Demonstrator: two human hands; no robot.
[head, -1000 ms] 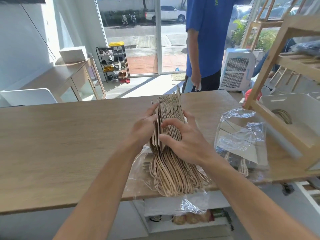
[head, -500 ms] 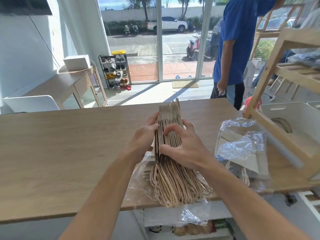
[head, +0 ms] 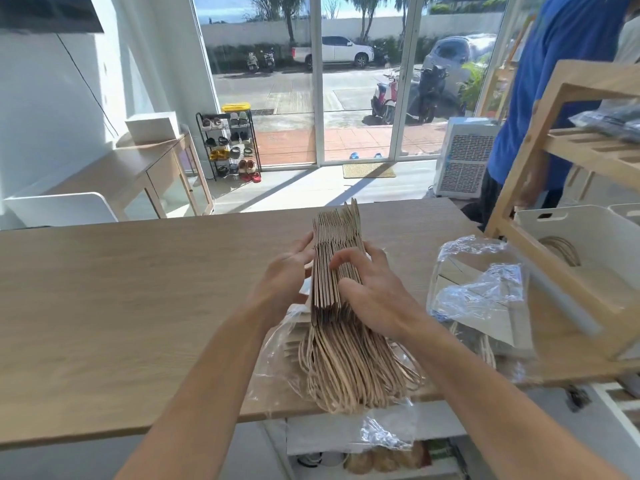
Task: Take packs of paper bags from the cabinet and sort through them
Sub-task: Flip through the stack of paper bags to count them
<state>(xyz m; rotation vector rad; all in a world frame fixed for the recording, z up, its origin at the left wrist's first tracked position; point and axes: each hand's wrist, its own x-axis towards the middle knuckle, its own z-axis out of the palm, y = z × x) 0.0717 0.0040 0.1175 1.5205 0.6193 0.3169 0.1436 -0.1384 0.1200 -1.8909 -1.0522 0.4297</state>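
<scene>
A thick stack of brown paper bags (head: 334,247) stands on edge on the wooden table (head: 114,299), its twisted paper handles (head: 356,379) fanning toward me over the front edge. My left hand (head: 284,275) presses the stack's left face. My right hand (head: 374,292) lies over the top and right side, fingertips among the bag edges. Clear plastic wrap (head: 277,355) is spread under the stack. A second pack of bags in crumpled plastic (head: 481,296) lies to the right.
A wooden shelf frame (head: 540,140) stands on the table's right end with a white bin (head: 585,244) under it. A person in a blue shirt (head: 554,74) stands beyond the shelf. Below the table's edge is an open cabinet shelf (head: 374,459).
My head has tilted up, so the scene sits lower in view. The person in blue has moved to the right. My right fingers have shifted slightly along the bag edges.
</scene>
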